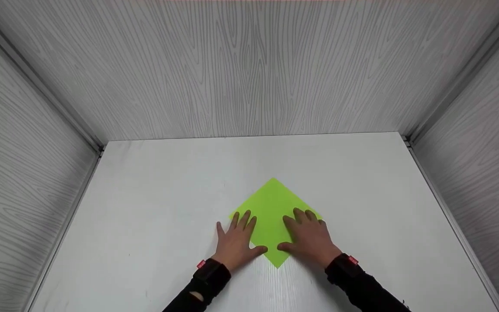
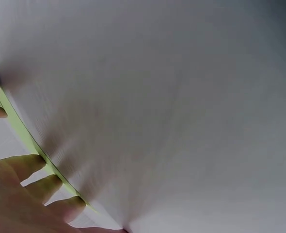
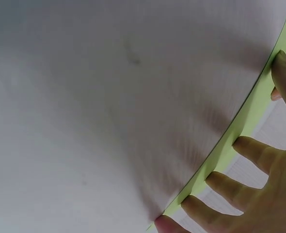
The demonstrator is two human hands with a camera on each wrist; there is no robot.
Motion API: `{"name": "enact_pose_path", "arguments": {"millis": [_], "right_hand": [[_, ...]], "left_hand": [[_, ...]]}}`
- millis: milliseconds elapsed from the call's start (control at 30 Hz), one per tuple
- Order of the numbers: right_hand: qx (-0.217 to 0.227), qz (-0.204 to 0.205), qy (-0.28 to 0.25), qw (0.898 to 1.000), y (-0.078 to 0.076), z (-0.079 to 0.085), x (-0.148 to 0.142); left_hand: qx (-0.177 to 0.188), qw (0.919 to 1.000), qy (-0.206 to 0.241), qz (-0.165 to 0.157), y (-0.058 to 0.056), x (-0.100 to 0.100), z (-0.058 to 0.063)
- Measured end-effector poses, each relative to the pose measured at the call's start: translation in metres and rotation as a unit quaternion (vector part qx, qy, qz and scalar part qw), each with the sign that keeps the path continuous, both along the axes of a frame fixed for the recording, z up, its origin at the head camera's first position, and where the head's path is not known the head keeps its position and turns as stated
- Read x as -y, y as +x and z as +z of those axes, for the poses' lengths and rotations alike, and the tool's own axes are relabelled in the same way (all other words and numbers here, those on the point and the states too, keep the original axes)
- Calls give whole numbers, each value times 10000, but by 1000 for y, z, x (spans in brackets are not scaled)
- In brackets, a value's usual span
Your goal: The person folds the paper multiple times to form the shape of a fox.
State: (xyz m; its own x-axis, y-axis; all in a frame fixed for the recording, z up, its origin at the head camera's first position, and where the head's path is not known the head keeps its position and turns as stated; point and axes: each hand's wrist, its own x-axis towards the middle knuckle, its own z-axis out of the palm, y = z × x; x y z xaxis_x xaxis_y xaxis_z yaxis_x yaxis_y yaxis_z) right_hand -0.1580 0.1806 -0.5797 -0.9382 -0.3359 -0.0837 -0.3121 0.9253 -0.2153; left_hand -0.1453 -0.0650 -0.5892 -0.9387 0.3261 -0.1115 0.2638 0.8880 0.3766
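A square sheet of bright green paper [image 1: 271, 208] lies flat on the white table, turned so one corner points toward the person. My left hand [image 1: 235, 242] rests on its left side, fingers spread and straight, the thumb near the lower left edge. On the opposite side my right hand [image 1: 309, 238] touches the paper with its fingers spread, thumb near the lower right edge. The left wrist view shows the left fingertips [image 2: 34, 165] on the green strip of paper. In the right wrist view, the right fingers [image 3: 252, 150] touch the paper's edge similarly.
The white tabletop [image 1: 158, 195] stretches around the paper. A grey wood-grain panel [image 1: 249, 69] stands at the back, with similar panels on the left [image 1: 24, 173] and right [image 1: 479, 143]. Black sleeves and wristbands cover both forearms.
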Motion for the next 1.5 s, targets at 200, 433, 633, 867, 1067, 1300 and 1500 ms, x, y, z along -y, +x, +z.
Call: {"name": "enact_pose_path", "arguments": {"millis": [200,433,633,867,1067,1300,1500], "right_hand": [[443,-155,-263,9986,-18,22,-3],[384,-251,-331,9984,-59,39,2],[515,-499,-561,9958,-79,22,9],[469,-831,-535,9940,-96,11,20],[-55,-891,-606,9942,-104,3,32],[-283,-858,-555,9944,-107,0,40],[-382,-908,-480,9940,-106,-4,43]], "left_hand": [[77,9999,-65,17,-3,-1,2],[-21,9999,-164,5,-1,0,-1],[-20,9998,-199,-6,2,-2,-2],[-54,9995,-316,-23,3,-8,-3],[-69,9994,-342,66,3,-7,-4],[-157,9991,-385,74,0,-3,1],[-182,9989,-419,49,-4,-2,3]]}}
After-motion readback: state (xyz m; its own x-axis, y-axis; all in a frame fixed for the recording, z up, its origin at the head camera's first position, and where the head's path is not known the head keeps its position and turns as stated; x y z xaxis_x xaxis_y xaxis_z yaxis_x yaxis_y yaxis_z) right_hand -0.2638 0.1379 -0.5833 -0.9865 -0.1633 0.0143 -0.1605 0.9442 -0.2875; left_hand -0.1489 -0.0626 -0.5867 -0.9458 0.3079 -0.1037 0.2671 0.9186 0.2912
